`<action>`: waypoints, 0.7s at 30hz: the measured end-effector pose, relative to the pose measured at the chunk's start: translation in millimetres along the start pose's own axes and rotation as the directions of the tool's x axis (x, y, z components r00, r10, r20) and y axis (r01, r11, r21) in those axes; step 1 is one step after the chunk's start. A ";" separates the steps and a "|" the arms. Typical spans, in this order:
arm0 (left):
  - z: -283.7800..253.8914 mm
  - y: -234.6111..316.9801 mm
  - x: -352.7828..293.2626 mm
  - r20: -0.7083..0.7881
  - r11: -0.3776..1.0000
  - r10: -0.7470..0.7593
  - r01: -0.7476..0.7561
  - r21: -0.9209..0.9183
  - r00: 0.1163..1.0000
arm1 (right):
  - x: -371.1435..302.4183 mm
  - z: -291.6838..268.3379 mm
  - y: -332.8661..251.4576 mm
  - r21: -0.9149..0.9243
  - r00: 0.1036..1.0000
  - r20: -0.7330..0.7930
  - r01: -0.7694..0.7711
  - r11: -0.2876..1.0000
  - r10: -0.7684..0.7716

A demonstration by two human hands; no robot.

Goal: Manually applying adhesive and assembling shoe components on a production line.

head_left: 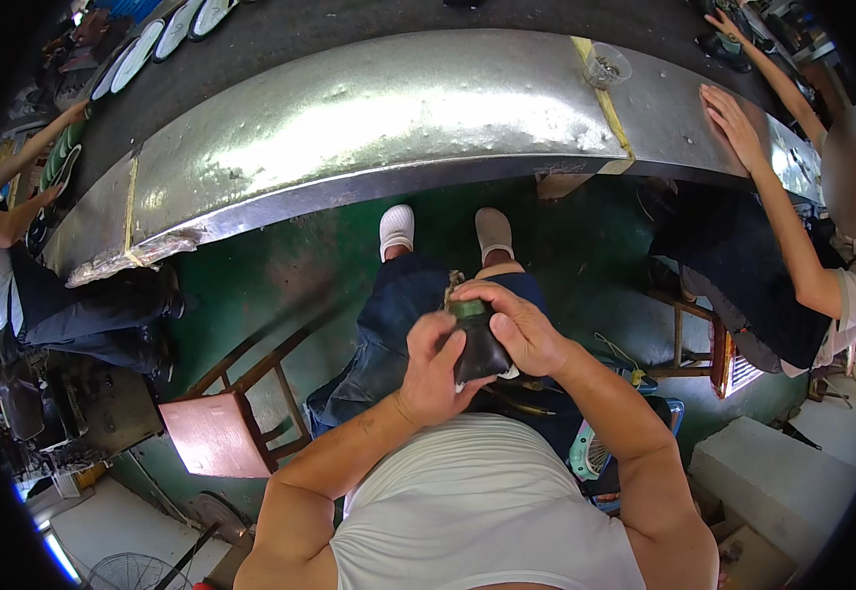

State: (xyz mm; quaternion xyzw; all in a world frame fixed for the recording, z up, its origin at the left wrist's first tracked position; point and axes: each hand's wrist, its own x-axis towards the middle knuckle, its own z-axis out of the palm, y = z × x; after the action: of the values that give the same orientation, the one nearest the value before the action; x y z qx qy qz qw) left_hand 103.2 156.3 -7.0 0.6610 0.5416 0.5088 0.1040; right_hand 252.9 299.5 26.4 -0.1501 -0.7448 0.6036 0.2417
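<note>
Above my lap I hold a black shoe upper [480, 359] stretched over a green shoe last [466, 309]. My left hand [432, 356] is closed round its left side, thumb up and fingers partly hidden beneath. From the right, my right hand [524, 329] wraps over the top and side of the same piece. Something small and brownish [453, 280] sticks out just beyond the last; I cannot tell what it is. A dark tool with a brassy shine [521, 403] lies on my lap below my right wrist, half hidden.
A metal-covered bench edge [280, 128] runs in front, with a dark belt [369, 34] behind it carrying pale soles [138, 57]. A clear cup [607, 67] of small bits stands on the metal. Stools [216, 433] and seated co-workers [792, 236] flank me.
</note>
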 end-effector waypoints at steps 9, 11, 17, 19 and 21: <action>-6.2 -42.9 19.0 0.292 0.834 -0.432 0.502 -0.230 0.853 | -102.4 0.2 -2.0 -0.596 0.901 -0.058 -0.376 0.710 0.429; -12.9 -32.4 43.4 0.338 0.777 -0.523 0.601 -0.189 0.782 | -139.5 15.9 -6.9 -0.644 0.874 0.024 -0.358 0.676 0.485; -27.7 -21.7 89.7 0.620 0.688 -0.543 0.723 -0.058 0.566 | -154.0 13.0 -31.6 -0.729 0.742 0.047 -0.432 0.531 0.669; -11.3 -39.7 71.9 0.753 0.689 -0.500 0.724 0.045 0.429 | -163.7 5.0 -26.8 -0.709 0.732 0.098 -0.424 0.563 0.675; 8.0 -55.5 36.0 0.697 0.602 -0.654 0.760 0.246 0.293 | -165.5 2.8 -34.8 -0.688 0.717 0.098 -0.452 0.567 0.690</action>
State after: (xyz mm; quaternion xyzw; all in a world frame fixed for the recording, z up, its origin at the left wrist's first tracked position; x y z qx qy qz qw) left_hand 71.9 210.9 -28.7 0.4865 0.6506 0.1343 0.5675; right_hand 392.4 204.1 30.2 -0.3453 -0.8378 0.3855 -0.1739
